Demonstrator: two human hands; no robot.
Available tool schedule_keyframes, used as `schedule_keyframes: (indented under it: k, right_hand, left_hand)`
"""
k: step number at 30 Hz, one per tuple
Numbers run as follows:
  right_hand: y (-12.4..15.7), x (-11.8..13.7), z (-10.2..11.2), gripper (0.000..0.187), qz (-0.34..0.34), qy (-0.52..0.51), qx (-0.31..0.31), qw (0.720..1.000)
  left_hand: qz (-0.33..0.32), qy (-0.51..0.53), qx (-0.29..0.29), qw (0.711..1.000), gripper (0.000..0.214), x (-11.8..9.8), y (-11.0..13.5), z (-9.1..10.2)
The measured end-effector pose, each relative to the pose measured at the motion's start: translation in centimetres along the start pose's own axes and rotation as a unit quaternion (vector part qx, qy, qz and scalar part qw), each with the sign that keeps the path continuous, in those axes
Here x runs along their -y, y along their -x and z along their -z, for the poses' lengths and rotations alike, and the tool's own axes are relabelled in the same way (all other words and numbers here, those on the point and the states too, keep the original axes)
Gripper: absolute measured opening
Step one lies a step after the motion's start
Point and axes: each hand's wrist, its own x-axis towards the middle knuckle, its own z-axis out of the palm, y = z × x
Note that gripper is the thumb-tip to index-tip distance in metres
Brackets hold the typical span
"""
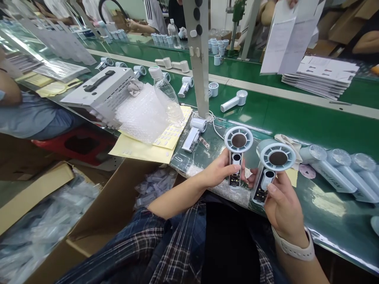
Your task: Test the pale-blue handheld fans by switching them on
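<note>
My left hand (220, 170) is closed round the handle of a white handheld fan (237, 146), thumb lying across its front. My right hand (281, 205) grips the handle of a second, pale-blue handheld fan (276, 159), thumb near its button. Both fans stand upright with their round heads facing me, side by side above the near edge of the green bench (325, 130). A white watch band (294, 246) circles my right wrist.
Several pale-blue fans (340, 173) lie in a row at the right. Another fan (194, 134), a plastic bottle (166, 94), bubble wrap (142, 112) and yellow sticker sheets (139, 150) sit left. A metal post (199, 59) rises ahead. Open cartons (89, 221) stand lower left. Other people work around.
</note>
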Motion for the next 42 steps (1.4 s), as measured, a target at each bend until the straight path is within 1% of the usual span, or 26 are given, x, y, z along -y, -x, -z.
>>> schedule_keyframes:
  k: [3, 4, 6, 8, 10, 12, 18, 22, 25, 28, 31, 33, 35, 39, 42]
  right_hand:
    - [0.0, -0.2, -0.2, 0.037, 0.004, 0.010, -0.013, 1.000]
    - [0.0, -0.3, -0.2, 0.037, 0.002, 0.011, -0.012, 1.000]
    - [0.0, -0.4, -0.2, 0.039, -0.004, 0.011, 0.006, 1.000]
    - [0.0, -0.5, -0.1, 0.039, -0.003, 0.016, 0.023, 1.000]
    - [0.0, -0.5, -0.1, 0.037, 0.007, 0.026, 0.020, 0.999]
    - [-0.1, -0.5, -0.1, 0.037, 0.010, 0.028, 0.009, 1.000]
    - [0.1, -0.2, -0.3, 0.044, -0.001, -0.005, -0.012, 1.000]
    - [0.1, 0.0, -0.4, 0.038, -0.007, -0.006, -0.011, 1.000]
    - [-0.1, 0.1, -0.3, 0.040, 0.007, 0.005, -0.007, 1.000]
    - [-0.2, 0.1, -0.3, 0.038, 0.021, 0.019, -0.021, 0.999]
    - [-0.3, 0.1, -0.3, 0.032, 0.019, 0.030, -0.037, 0.999]
    - [-0.2, 0.1, -0.3, 0.032, 0.011, 0.025, -0.046, 0.999]
    - [-0.2, 0.0, -0.3, 0.034, 0.004, 0.016, -0.051, 0.999]
    - [0.0, 0.0, -0.2, 0.032, -0.007, -0.003, -0.052, 0.999]
    - [0.0, 0.1, -0.3, 0.032, -0.013, -0.016, -0.058, 0.998]
  left_hand:
    - [-0.001, 0.017, -0.043, 0.999, 0.052, 0.4, -0.1, 0.0]
    - [0.001, 0.022, -0.042, 0.999, 0.052, 0.2, 0.0, -0.1]
    - [0.006, 0.018, -0.013, 1.000, 0.051, -0.3, 0.2, -0.2]
    - [0.003, -0.011, 0.011, 1.000, 0.051, -1.0, 0.3, -0.4]
    - [-0.003, -0.039, 0.002, 0.999, 0.053, -1.4, 0.3, -0.4]
    - [-0.008, -0.043, -0.012, 0.999, 0.054, -1.5, 0.1, -0.4]
    - [-0.006, -0.031, 0.013, 0.999, 0.049, -1.1, -0.1, -0.2]
    - [-0.006, -0.020, 0.000, 1.000, 0.049, -1.1, 0.0, -0.4]
    - [0.001, -0.013, 0.002, 1.000, 0.052, -1.1, 0.0, -0.5]
    - [0.002, -0.013, -0.007, 1.000, 0.054, -0.9, 0.0, -0.4]
    - [0.022, 0.003, -0.026, 0.999, 0.056, -0.7, 0.0, -0.2]
    - [0.034, 0.026, -0.021, 0.999, 0.058, -0.6, 0.1, -0.2]
    - [0.032, 0.033, -0.008, 0.999, 0.058, -0.5, 0.3, -0.2]
    - [0.012, 0.014, 0.006, 1.000, 0.050, -0.4, 0.5, -0.1]
    - [0.014, -0.024, -0.016, 0.999, 0.049, -0.6, 0.6, 0.0]
